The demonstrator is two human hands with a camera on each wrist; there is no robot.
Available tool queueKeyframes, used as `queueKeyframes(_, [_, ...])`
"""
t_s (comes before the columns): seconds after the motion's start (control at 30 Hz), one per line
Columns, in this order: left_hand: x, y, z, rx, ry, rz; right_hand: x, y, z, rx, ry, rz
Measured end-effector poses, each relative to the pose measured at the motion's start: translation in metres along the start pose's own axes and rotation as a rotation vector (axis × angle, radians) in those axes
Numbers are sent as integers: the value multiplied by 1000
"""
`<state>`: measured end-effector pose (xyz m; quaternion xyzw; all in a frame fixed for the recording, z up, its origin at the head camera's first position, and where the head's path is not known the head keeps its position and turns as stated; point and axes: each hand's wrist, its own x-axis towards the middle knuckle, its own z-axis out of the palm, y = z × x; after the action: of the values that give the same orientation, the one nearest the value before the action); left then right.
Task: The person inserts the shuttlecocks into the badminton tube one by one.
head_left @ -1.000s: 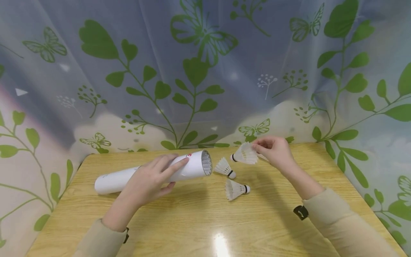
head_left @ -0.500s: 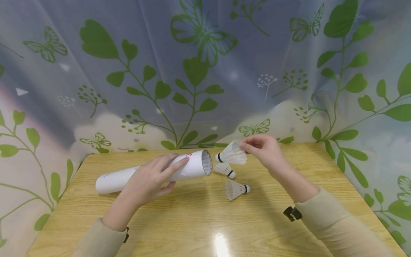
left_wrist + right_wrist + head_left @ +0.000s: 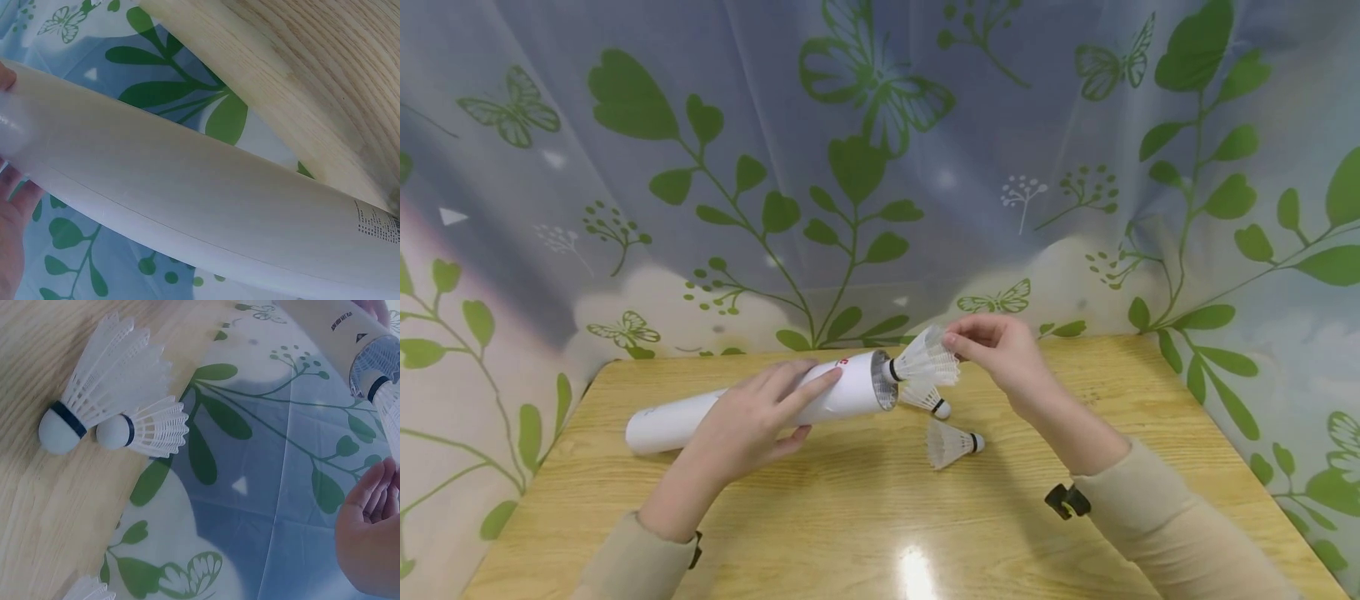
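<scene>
A white shuttlecock tube (image 3: 677, 419) lies slanted in the head view, its open mouth to the right and shuttlecock feathers visible inside. My left hand (image 3: 752, 421) grips it around the middle; fingers and thumb also show at the left edge of the left wrist view. Between thumb and fingers, my right hand (image 3: 1000, 354) pinches the feathered rim of a shuttlecock (image 3: 927, 360). This shuttlecock's cork end is at the tube's mouth, partly inside. Two more shuttlecocks lie on the table: one (image 3: 936, 404) partly hidden behind the held one, another (image 3: 953, 443) nearer me.
The wooden table (image 3: 835, 525) runs back to a curtain (image 3: 760, 167) printed with leaves and butterflies. At the bottom left of the right wrist view, the feather tips of another shuttlecock (image 3: 87, 590) show. Each wrist wears a dark strap or device (image 3: 1067, 501).
My right hand has carried the pinched shuttlecock leftward, from right of the tube to its mouth, where the cork now enters. The left hand and tube have stayed almost still.
</scene>
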<state>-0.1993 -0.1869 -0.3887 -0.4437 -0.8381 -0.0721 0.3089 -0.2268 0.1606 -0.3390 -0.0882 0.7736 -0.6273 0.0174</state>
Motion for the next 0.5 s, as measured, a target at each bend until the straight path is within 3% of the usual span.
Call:
queueKeyframes(0.27, [1,0,-1,-11,6,3,-3,2,14,-1,-7,17])
queueKeyframes(0.5, [2,0,-1,-25,16,8,-9,6,29,-16,-16,-91])
